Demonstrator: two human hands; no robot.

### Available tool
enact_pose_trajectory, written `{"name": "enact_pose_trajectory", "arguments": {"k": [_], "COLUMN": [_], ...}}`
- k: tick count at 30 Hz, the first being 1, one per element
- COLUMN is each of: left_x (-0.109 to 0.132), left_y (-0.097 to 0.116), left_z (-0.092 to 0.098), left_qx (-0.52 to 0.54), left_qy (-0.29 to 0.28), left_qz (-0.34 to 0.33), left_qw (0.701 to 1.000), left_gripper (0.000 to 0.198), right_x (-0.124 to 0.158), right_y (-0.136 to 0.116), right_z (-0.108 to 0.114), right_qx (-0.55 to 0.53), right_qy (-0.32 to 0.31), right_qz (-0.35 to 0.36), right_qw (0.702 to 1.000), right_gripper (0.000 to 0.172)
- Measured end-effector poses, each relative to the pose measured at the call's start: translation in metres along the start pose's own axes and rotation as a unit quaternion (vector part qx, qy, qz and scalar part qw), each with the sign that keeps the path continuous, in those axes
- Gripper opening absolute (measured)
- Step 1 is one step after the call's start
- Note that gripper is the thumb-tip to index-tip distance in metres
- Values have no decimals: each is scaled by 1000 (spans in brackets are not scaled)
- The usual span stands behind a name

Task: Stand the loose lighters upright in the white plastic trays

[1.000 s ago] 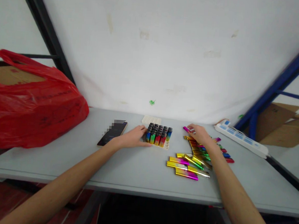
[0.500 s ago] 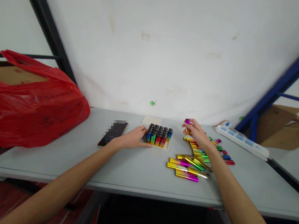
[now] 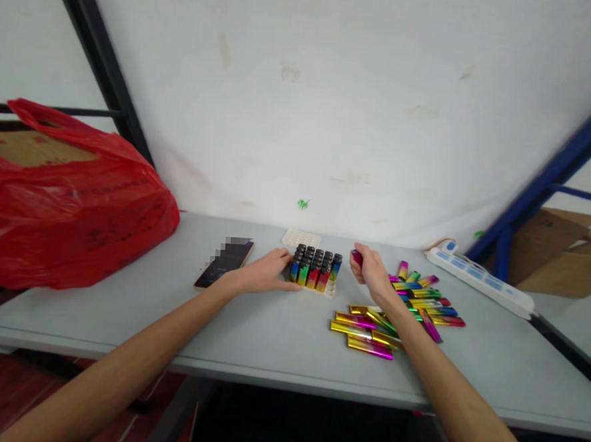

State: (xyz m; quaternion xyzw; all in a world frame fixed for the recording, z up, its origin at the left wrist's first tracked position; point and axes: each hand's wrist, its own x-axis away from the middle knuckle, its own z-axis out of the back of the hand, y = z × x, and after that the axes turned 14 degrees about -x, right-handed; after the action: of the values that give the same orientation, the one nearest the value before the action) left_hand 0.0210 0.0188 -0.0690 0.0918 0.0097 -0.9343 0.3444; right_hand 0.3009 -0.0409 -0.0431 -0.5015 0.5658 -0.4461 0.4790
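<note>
A white tray (image 3: pixel 327 291) on the grey table (image 3: pixel 249 325) holds several upright rainbow-coloured lighters (image 3: pixel 314 267) with black tops. My left hand (image 3: pixel 265 273) lies flat against the tray's left side, fingers stretched out and touching it. My right hand (image 3: pixel 371 270) is closed round one magenta-topped lighter (image 3: pixel 356 257), held a little above the table just right of the tray. A heap of loose metallic lighters (image 3: pixel 395 307) lies on the table under and to the right of my right wrist.
A second white tray (image 3: pixel 300 238) lies behind the filled one. A dark phone (image 3: pixel 224 263) rests left of my left hand. A big red plastic bag (image 3: pixel 71 194) fills the table's left end. A white power strip (image 3: pixel 477 280) lies at the back right.
My right hand picked a lighter out of the loose heap, lifted it and carried it left toward the tray. My left hand stayed against the tray.
</note>
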Motion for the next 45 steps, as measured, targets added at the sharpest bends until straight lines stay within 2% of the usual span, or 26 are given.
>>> {"name": "enact_pose_trajectory", "arguments": {"k": [4, 8, 13, 18, 22, 25, 29, 33, 39, 45], "left_x": [0, 0, 1, 1, 1, 1, 1, 1, 1, 1], "left_y": [2, 2, 2, 3, 5, 6, 6, 5, 3, 4], "left_z": [2, 3, 3, 4, 5, 6, 6, 5, 2, 4], "left_qx": [-1, 2, -5, -16, -4, -2, -7, -5, -11, -15], "left_qy": [-5, -2, 0, 1, 0, -5, -6, -10, -9, -16], "left_qz": [6, 7, 0, 2, 10, 19, 15, 15, 18, 18], "left_qw": [1000, 1000, 1000, 1000, 1000, 1000, 1000, 1000, 1000, 1000], "left_gripper": [75, 74, 76, 76, 76, 76, 76, 78, 79, 77], "right_x": [1, 0, 5, 18, 19, 17, 16, 16, 12, 8], "right_y": [-1, -2, -14, -34, -36, -33, -29, -29, -27, -15], "right_z": [-2, 1, 10, 18, 18, 17, 18, 21, 26, 21], "right_qx": [5, 24, 49, 193, 285, 343, 343, 323, 312, 429], "right_qy": [1, -18, -92, -170, -184, -193, -190, -207, -253, -187], "right_qz": [-5, -8, 34, 111, 160, 157, 136, 111, 104, 110], "right_qw": [1000, 1000, 994, 960, 927, 906, 910, 917, 910, 877], "right_gripper": [51, 56, 60, 42, 33, 29, 23, 27, 38, 49]}}
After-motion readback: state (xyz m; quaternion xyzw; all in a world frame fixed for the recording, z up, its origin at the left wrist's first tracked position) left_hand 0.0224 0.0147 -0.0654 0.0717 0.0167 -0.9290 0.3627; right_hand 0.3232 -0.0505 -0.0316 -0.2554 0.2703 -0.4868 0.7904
